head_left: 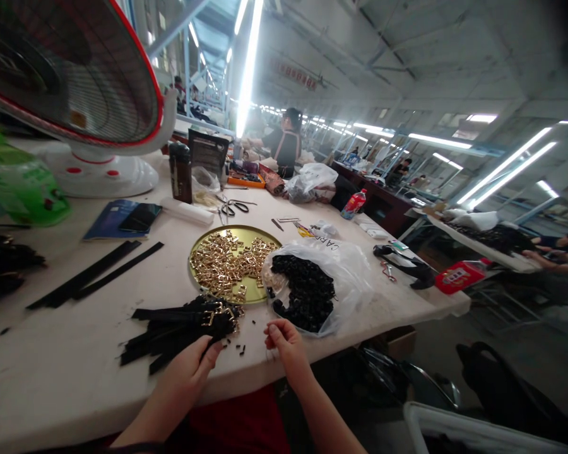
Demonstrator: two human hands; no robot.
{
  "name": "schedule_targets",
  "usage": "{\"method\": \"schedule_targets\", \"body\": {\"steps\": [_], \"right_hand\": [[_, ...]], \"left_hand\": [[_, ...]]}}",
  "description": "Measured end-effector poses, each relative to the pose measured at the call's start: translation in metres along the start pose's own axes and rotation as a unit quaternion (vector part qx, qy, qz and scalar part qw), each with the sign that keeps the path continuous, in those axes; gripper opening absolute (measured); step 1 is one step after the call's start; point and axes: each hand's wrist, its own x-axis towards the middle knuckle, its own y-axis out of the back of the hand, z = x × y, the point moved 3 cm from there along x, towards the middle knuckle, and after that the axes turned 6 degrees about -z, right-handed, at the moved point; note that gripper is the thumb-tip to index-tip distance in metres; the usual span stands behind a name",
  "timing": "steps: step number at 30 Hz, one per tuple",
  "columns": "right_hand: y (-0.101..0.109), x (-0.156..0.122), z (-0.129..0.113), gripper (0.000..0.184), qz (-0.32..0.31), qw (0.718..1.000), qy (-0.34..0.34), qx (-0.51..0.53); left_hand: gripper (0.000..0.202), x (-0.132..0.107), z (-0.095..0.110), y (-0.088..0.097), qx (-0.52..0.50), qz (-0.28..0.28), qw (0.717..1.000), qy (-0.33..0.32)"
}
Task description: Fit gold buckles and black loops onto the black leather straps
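Note:
My left hand point(195, 362) is closed at the table's front edge, with a black strap pinched between thumb and fingers and partly hidden by them. Just beyond it lies a pile of black straps point(170, 328) with gold buckles point(213, 315) at their right ends. To the right, my right hand point(284, 343) has thumb and fingertips pressed together; whatever they hold is too small to make out. A few tiny black pieces point(241, 349) lie between the hands. Behind them are a yellow-green round tray point(218, 296) of loose gold buckles and a clear plastic bag point(350, 271) of small black pieces.
Flat black strips point(99, 271) lie at left, near a blue notebook point(104, 221) and dark phone point(141, 217). A large fan point(108, 170) stands behind. Scissors point(234, 205), a dark bottle point(180, 173) and a red-labelled bottle point(354, 204) are farther back. Another person point(288, 145) works beyond.

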Motion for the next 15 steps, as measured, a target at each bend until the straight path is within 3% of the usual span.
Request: {"method": "schedule_targets", "body": {"steps": [3, 5, 9, 15], "right_hand": [[0.013, 0.007, -0.016, 0.028, 0.002, 0.995, 0.043, -0.089], [0.011, 0.020, -0.029, 0.023, -0.017, 0.977, 0.080, -0.198], [-0.012, 0.063, -0.042, 0.017, -0.056, 0.931, 0.117, -0.342], [-0.049, 0.123, -0.030, 0.015, -0.109, 0.877, 0.102, -0.457]], "left_hand": [[0.031, -0.001, -0.002, 0.002, -0.006, -0.006, 1.000, 0.011], [0.031, 0.002, 0.000, 0.004, -0.012, -0.008, 1.000, 0.006], [0.033, 0.005, 0.004, 0.008, -0.017, 0.005, 1.000, 0.000], [0.033, 0.001, 0.004, 0.011, -0.039, 0.021, 0.999, 0.007]]}}
